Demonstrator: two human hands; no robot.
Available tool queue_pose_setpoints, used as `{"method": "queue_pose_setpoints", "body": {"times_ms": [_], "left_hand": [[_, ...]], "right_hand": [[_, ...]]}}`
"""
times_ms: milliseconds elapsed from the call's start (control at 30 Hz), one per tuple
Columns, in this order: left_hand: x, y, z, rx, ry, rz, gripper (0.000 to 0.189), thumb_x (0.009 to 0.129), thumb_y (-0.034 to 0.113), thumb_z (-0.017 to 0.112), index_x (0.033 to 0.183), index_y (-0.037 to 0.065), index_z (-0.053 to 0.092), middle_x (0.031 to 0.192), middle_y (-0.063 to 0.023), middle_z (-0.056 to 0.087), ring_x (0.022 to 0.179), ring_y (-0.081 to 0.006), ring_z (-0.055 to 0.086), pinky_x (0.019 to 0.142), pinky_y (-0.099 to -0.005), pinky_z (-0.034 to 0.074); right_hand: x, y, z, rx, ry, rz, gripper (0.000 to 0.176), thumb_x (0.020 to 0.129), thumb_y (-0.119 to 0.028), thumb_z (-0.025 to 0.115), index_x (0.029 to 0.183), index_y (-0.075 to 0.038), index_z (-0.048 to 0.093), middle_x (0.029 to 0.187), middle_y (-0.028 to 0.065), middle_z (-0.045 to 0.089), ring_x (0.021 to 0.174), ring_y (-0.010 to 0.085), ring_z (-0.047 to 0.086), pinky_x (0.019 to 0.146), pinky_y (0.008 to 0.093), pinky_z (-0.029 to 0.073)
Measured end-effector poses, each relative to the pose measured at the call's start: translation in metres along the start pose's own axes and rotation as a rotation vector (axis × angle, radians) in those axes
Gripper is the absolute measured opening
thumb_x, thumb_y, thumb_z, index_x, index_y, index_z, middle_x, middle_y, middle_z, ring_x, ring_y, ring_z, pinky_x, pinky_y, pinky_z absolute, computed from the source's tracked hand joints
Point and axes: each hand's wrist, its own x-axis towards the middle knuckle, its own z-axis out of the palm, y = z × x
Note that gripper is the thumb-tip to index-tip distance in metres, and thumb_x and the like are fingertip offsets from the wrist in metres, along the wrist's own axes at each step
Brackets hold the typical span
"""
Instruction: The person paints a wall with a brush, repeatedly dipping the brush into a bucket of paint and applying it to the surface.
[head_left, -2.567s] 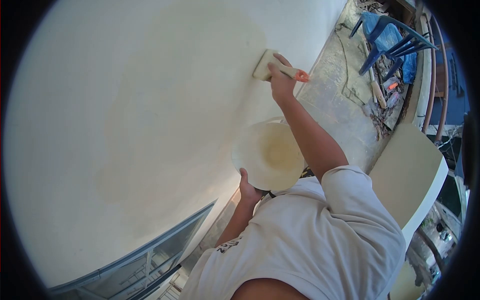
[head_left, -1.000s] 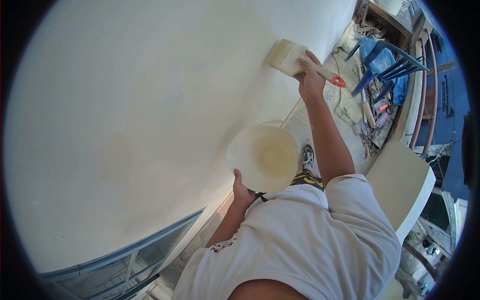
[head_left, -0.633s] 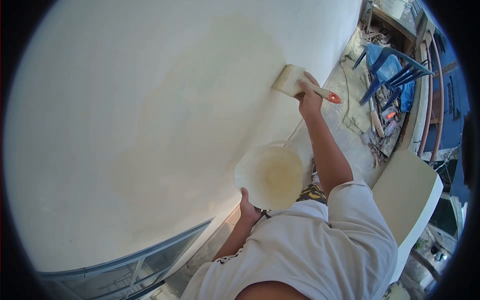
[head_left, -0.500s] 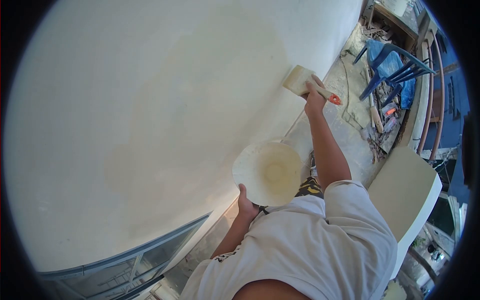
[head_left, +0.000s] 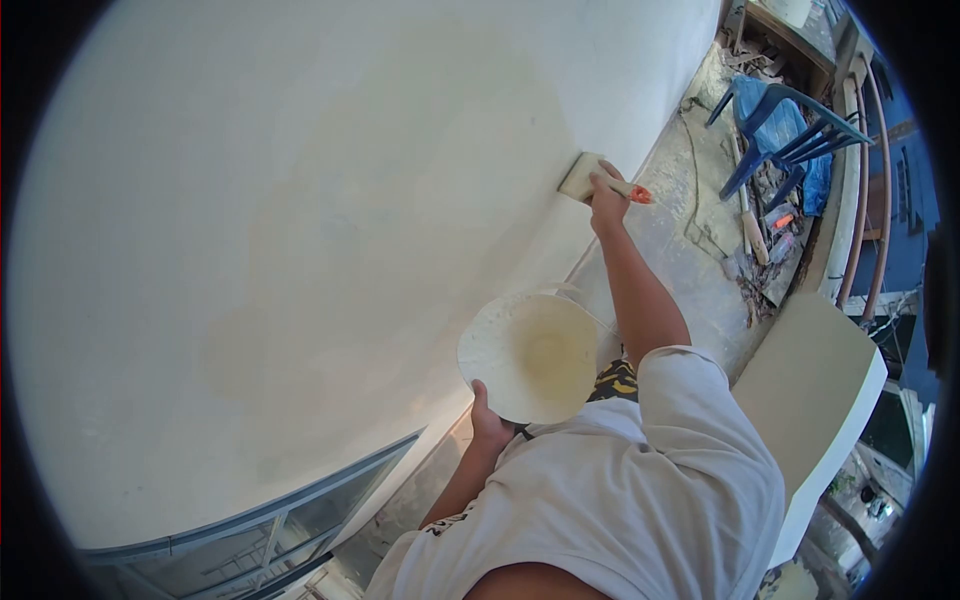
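My right hand (head_left: 607,205) is closed around a wide paintbrush (head_left: 582,177) with a pale handle and a red-orange end. The bristle edge is at the white wall (head_left: 400,200) and appears to touch it. A darker, damp-looking patch covers much of the wall's middle. Close to my body, my left hand (head_left: 489,420) grips the rim of a white bucket (head_left: 485,350), thumb on the near side and the other fingers hidden beneath. Pale yellowish liquid shows in the bottom of the bucket, which is tipped so that I look into it.
A blue plastic chair (head_left: 785,130) with a blue sheet stands at the upper right among debris and bottles on the floor. To my right runs a pale ledge (head_left: 810,380). A blue-grey window frame (head_left: 270,510) lies at the wall's lower left.
My right hand has moved left and slightly down with the paintbrush, bringing the bristles against the wall. The bucket has shifted slightly left and down with my left hand.
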Motion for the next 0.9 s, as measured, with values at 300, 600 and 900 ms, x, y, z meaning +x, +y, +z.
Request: {"method": "queue_pose_setpoints", "body": {"times_ms": [300, 600, 900], "left_hand": [[0.002, -0.005, -0.013, 0.030, 0.045, -0.023, 0.066, 0.091, 0.054, 0.031, 0.138, 0.008, 0.024, 0.137, -0.0134, 0.037, 0.124, -0.0319, 0.038, 0.102, -0.0467, 0.033], [0.003, -0.002, -0.011, 0.022, 0.024, 0.004, 0.066, 0.091, 0.054, 0.031, 0.139, 0.009, 0.023, 0.138, -0.0134, 0.035, 0.125, -0.0324, 0.037, 0.102, -0.0467, 0.032], [0.008, -0.004, -0.017, 0.043, 0.063, 0.016, 0.068, 0.090, 0.057, 0.032, 0.138, 0.009, 0.026, 0.137, -0.0134, 0.037, 0.124, -0.0324, 0.038, 0.102, -0.0467, 0.033]], "right_hand": [[-0.020, -0.076, -0.008, 0.234, -0.057, 0.026, 0.037, 0.078, 0.001, 0.056, 0.115, -0.004, 0.053, 0.107, 0.0115, 0.058, 0.092, 0.0207, 0.059, 0.065, 0.0334, 0.055], [-0.027, -0.091, 0.017, 0.179, -0.169, 0.040, 0.040, 0.079, -0.004, 0.058, 0.119, -0.004, 0.052, 0.105, 0.0118, 0.057, 0.090, 0.0209, 0.059, 0.067, 0.0337, 0.055], [-0.008, -0.042, 0.030, -0.216, -0.072, -0.047, 0.035, 0.078, -0.001, 0.058, 0.112, -0.004, 0.055, 0.101, 0.0098, 0.057, 0.089, 0.0199, 0.058, 0.067, 0.0340, 0.055]]}}
